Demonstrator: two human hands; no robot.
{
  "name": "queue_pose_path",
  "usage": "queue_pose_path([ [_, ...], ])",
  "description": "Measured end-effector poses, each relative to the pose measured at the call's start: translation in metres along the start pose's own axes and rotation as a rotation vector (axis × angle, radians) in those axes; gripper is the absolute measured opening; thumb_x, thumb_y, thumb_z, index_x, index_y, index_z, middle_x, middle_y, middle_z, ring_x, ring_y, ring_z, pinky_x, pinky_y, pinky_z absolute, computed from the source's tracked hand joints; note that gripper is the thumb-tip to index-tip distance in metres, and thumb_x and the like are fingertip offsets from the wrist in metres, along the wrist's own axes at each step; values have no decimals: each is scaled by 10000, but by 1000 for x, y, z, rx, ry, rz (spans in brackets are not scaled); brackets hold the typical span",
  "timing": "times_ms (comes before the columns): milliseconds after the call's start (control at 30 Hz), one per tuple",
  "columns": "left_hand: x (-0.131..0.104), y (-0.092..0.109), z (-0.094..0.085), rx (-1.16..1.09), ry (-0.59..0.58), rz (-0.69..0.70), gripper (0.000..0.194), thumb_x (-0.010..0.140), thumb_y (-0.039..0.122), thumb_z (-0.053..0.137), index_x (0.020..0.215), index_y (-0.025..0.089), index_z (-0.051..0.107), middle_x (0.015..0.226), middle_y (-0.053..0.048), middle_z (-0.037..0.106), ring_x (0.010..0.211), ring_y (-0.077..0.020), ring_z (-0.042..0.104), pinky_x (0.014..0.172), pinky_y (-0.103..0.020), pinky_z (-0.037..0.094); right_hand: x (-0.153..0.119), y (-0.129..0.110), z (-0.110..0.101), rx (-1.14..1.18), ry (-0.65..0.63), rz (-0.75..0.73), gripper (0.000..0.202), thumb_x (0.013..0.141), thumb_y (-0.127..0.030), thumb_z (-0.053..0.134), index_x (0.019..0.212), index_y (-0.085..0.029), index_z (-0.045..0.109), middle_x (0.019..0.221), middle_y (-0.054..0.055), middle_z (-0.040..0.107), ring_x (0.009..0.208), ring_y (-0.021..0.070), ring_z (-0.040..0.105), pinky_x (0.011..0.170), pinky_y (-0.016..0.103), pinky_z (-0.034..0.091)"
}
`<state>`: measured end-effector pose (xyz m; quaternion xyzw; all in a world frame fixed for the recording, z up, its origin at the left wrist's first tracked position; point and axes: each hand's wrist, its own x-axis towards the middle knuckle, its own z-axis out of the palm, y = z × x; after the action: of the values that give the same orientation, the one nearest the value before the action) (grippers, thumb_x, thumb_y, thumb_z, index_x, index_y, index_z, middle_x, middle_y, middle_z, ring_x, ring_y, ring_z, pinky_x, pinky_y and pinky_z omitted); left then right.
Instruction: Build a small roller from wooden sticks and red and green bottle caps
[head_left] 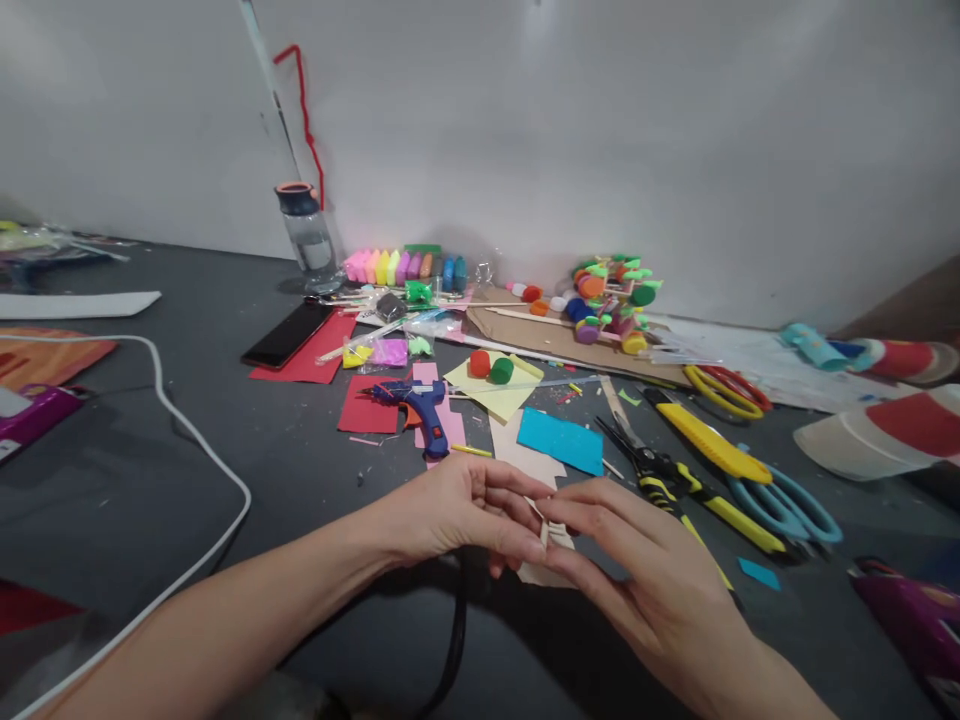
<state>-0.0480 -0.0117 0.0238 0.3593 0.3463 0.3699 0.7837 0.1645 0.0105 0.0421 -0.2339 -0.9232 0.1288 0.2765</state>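
My left hand [480, 515] and my right hand [641, 565] meet at the front of the table, fingertips pinched together. Between them is a small beige piece [556, 535], pale and ridged like bits of stick or card; the fingers partly cover it. Just beyond lie a beige sheet [514, 445] and a blue paper piece [561, 440]. A blue glue gun [429, 408] rests on pink and red paper. Farther back, a red cap [479, 364] and a green cap [502, 370] sit on yellow paper [516, 401].
At right lie black-and-yellow pliers [656, 470], a yellow utility knife [716, 443], blue-handled scissors [787, 505] and paper cups [862, 440]. A white cable [202, 440] crosses the left side. Behind are a phone [289, 335], a water bottle [309, 240] and colourful clay blocks [405, 267].
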Motion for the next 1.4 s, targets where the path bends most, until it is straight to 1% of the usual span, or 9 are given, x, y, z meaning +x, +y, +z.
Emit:
queue_pose_path([
  [233,-1,0,-5,84,-12,56,493,595,186,875,1064,120,738,743,-11,717,611,-127,645,551,-238,499,8,-3,-3,35,-15,27,183,999,-237,539,1100,-282,685,1021,45,736,901,148,726,754,214,579],
  [467,-6,8,-2,236,-2,180,464,615,157,843,1070,163,752,737,14,682,690,-123,624,668,-245,505,22,-9,3,149,37,177,159,968,-248,570,920,-267,720,843,-4,742,734,144,708,640,225,553],
  [633,-17,17,-1,458,151,346,363,707,285,841,1037,162,751,713,9,690,637,-116,604,613,-220,471,42,4,9,148,127,276,216,1003,-292,518,850,-211,648,637,-14,659,539,139,636,501,229,497],
  [767,-26,10,2,990,282,669,409,775,401,822,1081,146,728,622,40,663,545,-97,577,545,-199,435,73,20,30,86,48,175,189,974,-281,562,830,-187,640,721,9,691,602,141,644,531,237,503],
  [867,-28,-2,3,1352,289,1141,426,902,485,674,1070,93,682,637,20,693,555,-113,632,543,-217,473,102,23,52,-27,-63,47,170,961,-240,601,812,-172,647,774,3,667,677,134,626,620,264,516],
  [933,-26,-8,2,1450,322,1413,381,992,433,556,1065,71,647,616,30,684,540,-105,634,524,-219,482,120,21,67,-117,-128,-23,145,969,-261,616,877,-155,653,874,12,667,763,143,636,705,311,543],
  [1000,-23,-11,0,1443,373,1556,353,1031,387,488,1054,64,630,576,51,656,509,-89,617,504,-215,479,137,19,82,-206,-185,-73,145,973,-287,623,938,-151,658,948,26,673,840,161,651,765,352,559],
  [1133,-17,-15,-3,1387,427,1576,325,997,383,560,1040,68,629,556,72,623,473,-84,597,469,-226,460,162,21,106,-346,-285,-131,179,969,-305,635,1061,-154,663,1071,56,681,938,191,667,823,394,573],
  [1400,-8,-30,-6,1492,327,1404,423,986,527,504,963,136,664,510,61,578,446,-106,569,328,-266,284,177,25,121,-486,-383,-193,196,973,-300,631,1101,-154,659,1095,62,682,937,190,673,815,389,583],
])
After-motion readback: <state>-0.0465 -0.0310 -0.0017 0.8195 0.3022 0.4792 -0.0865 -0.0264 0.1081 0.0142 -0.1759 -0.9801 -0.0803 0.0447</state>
